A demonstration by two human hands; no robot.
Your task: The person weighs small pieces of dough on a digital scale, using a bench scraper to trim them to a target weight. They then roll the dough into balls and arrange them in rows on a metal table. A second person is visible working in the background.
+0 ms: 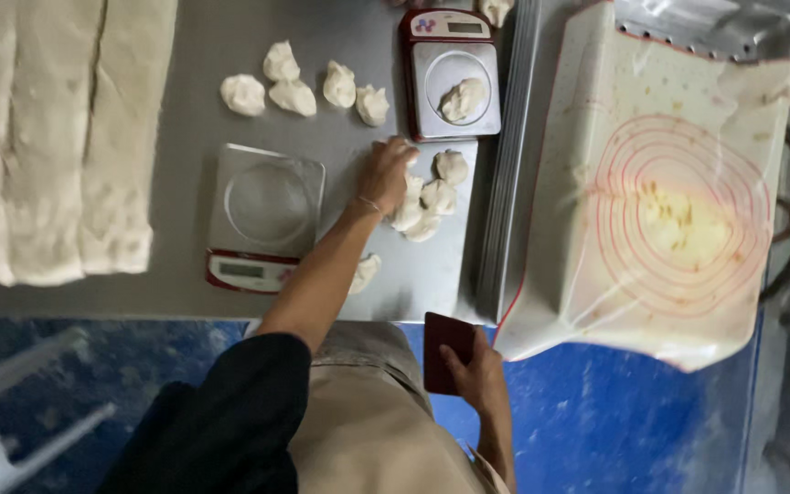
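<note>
Left hand (pixel 384 169) reaches across the steel table (pixel 194 110), fingers curled loosely downward over the cluster of dough pieces (pixel 427 206). Whether the fingertips pinch a piece or only rest on the heap cannot be told, since the back of the hand covers the contact. Right hand (pixel 479 370) hangs below the table edge, closed around a dark red bench scraper (pixel 445 352), thumb across its flat face.

Cluster position: four or five small lumps touching one another, directly at 6 o'clock from the far scale (pixel 450 73), which carries one dough portion (pixel 462 99) on its round platter. A single stray piece (pixel 365 273) lies at 7 o'clock from the cluster, partly under the forearm.

Handling note: soft dough likely sticks and stretches, so a piece is best lifted with a light, whole-finger scoop rather than a hard pinch, keeping neighbouring lumps undisturbed.

Surroundings, working outward:
- Near scale (pixel 265 215), platter bare, at 9 o'clock from the cluster.
- Row of five finished pieces (pixel 304 90) at 11 o'clock.
- Large slab of dough (pixel 57 137), scored lengthwise, at the far 9 o'clock side.
- Silicone mat (pixel 678 210) with red rings, draped over a tray, at 3 o'clock, smeared with residue.
</note>
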